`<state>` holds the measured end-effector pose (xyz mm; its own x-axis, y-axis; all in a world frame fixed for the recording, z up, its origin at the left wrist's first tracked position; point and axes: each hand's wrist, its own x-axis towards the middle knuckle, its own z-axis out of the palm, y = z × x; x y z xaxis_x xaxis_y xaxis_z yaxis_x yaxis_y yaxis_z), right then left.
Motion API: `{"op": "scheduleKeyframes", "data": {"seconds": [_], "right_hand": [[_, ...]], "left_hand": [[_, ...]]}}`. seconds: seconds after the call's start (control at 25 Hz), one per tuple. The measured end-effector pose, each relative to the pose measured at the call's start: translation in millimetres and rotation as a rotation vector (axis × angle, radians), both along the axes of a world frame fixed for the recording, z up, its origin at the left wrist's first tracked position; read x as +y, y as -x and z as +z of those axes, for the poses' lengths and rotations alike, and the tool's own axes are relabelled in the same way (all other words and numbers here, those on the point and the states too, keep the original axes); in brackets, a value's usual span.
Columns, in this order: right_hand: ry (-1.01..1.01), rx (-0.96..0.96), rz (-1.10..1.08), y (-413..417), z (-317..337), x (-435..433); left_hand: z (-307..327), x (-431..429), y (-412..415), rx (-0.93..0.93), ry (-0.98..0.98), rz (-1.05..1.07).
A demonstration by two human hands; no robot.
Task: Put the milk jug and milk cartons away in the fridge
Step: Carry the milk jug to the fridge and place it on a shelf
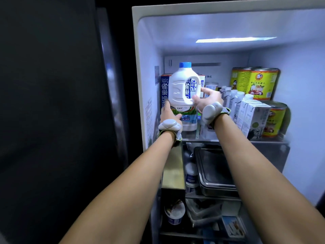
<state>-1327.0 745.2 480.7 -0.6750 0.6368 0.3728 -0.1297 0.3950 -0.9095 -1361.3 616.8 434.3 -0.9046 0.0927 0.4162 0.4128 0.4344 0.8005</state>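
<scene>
The milk jug (182, 95) is white plastic with a blue cap, a moulded loop handle and a green-and-blue label low on its body; it stands upright in the lit fridge (140, 67), gripped at its lower left by the left hand (169, 118) and pinched at the handle by the right hand (209, 101). Directly behind the held jug stand tall blue-and-white cartons (164, 90), upright and close together. Just right of the right hand, small white cartons (249, 113) with white caps stand in tight rows on the same shelf
</scene>
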Motion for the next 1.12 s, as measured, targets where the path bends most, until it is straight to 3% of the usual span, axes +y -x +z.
{"op": "scheduleKeyframes", "data": {"seconds": [0.36, 0.64, 0.96, 1.12], "right_hand": [[0.095, 0.005, 0.043, 45, -7, 27], [0.126, -0.041, 0.076, 42, -15, 28], [0.323, -0.017, 0.090, -39, -40, -26], [0.376, -0.017, 0.104, -100, -52, -64]], "left_hand": [[1, 25, 35, -0.028, -0.100, 0.012], [4, 15, 24, -0.075, 0.055, 0.078], [-7, -48, -69, -0.047, 0.097, 0.095], [-16, -82, -132, 0.063, 0.154, 0.035]]}}
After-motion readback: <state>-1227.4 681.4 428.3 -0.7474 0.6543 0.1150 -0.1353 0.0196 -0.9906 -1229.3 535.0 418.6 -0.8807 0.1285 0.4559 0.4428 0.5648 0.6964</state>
